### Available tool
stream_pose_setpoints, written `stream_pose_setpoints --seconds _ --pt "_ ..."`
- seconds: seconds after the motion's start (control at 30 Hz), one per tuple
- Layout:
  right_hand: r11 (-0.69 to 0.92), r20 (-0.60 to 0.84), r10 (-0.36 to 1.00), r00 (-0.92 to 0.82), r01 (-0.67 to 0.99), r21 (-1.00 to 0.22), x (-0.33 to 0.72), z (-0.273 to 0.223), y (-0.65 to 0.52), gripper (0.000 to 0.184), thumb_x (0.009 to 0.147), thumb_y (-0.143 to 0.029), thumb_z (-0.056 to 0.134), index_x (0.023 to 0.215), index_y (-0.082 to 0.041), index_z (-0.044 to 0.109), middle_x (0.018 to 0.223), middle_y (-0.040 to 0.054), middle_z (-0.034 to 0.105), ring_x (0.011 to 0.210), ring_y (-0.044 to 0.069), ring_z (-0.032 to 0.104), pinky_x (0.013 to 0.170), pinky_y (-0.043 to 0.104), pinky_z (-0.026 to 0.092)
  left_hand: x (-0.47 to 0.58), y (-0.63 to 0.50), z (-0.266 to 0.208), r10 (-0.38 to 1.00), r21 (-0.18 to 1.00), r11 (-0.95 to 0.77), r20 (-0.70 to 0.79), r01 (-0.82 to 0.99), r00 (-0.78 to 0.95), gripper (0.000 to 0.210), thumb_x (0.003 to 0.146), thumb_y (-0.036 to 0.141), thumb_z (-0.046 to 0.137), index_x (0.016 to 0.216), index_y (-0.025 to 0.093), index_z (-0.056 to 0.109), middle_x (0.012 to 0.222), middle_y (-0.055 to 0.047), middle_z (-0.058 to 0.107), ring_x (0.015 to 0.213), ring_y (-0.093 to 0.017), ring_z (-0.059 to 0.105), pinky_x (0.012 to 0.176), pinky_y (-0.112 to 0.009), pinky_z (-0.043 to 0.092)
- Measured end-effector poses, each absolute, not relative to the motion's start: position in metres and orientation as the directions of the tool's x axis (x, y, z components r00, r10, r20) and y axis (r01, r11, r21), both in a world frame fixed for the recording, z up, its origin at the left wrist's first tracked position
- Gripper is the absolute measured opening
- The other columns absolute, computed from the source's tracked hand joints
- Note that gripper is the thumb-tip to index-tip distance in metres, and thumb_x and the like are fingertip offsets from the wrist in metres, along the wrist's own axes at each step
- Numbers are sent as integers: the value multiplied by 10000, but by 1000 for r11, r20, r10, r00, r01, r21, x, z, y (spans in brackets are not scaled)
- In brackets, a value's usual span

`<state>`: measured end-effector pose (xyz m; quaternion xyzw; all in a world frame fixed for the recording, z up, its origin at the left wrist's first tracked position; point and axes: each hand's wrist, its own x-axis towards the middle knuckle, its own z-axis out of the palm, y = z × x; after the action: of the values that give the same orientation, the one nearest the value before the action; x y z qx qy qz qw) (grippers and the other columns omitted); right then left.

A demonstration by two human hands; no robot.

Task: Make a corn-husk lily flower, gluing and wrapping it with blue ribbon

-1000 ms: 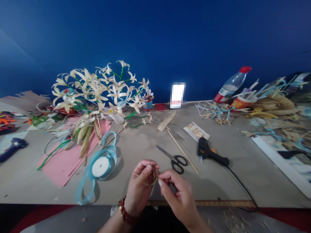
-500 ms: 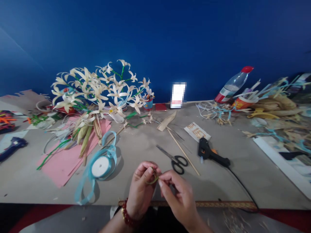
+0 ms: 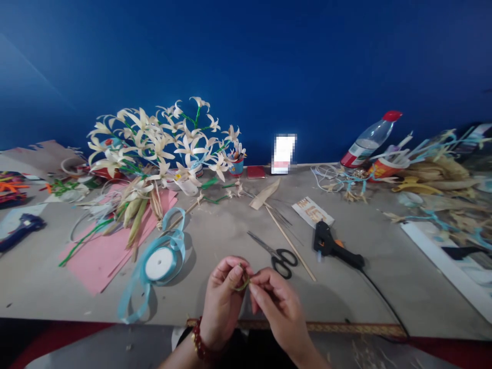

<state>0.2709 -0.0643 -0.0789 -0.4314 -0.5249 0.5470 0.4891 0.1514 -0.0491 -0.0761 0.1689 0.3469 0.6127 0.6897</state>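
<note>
Near the table's front edge, my left hand [image 3: 225, 294] is closed, its thumb and fingers pinching a thin greenish strip [image 3: 243, 283] bent into a small curve. My right hand [image 3: 277, 302] is closed too, thumb and forefinger pinched at the strip's right end. Whether the strip is husk or some other material, I cannot make out. Just beyond my right hand lie scissors [image 3: 273, 252] with black handles, blades pointing away to the left. A thin wooden stick [image 3: 292, 246] lies beside them, and a pale dried husk piece [image 3: 265, 195] rests at its far end.
A black glue gun [image 3: 336, 246] with a trailing cord lies at right. At left are a blue ribbon roll [image 3: 159, 263], pink paper [image 3: 90, 261] and a second glue gun [image 3: 23, 230]. White husk flowers [image 3: 157, 138] stand behind; a bottle [image 3: 369, 141] leans at the back right.
Both hands keep their pinch on the strip, with the right fingers shifted slightly. The whole view has tilted a little; the things on the table lie as before.
</note>
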Motion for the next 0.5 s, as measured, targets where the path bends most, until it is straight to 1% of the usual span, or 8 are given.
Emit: stream_pose_setpoints --seconds 0.13,0.23,0.33,0.5 --pt "8 33 986 -161 -151 -988 270 -79 -64 251 953 -388 546 807 -184 564 572 -29 551 519 114 510 524 218 409 153 -49 -76 962 678 168 -270 -716 -29 202 691 294 851 734 162 704 731 -10 674 655 -104 600 627 -197 493" --pt "-29 3 985 -170 -188 -982 269 -80 -63 257 947 -405 568 817 -184 564 585 -26 557 535 112 517 538 218 417 153 -49 -76 961 689 156 -271 -708 -52 189 678 257 857 737 159 707 760 -15 687 676 -105 617 626 -188 494" --pt "-57 -18 983 -180 -212 -976 268 -83 -63 265 941 -425 583 835 -182 576 610 -18 565 557 113 521 548 217 427 153 -50 -76 966 713 129 -248 -689 -75 164 689 229 846 744 158 708 778 -18 688 697 -106 622 629 -181 494" --pt "-75 -24 982 -188 -268 -960 267 -86 -64 274 933 -441 599 838 -185 578 628 -18 558 574 112 519 556 214 435 152 -50 -76 979 734 93 -190 -673 -71 163 728 242 819 741 155 681 734 -13 657 678 -107 599 608 -182 489"
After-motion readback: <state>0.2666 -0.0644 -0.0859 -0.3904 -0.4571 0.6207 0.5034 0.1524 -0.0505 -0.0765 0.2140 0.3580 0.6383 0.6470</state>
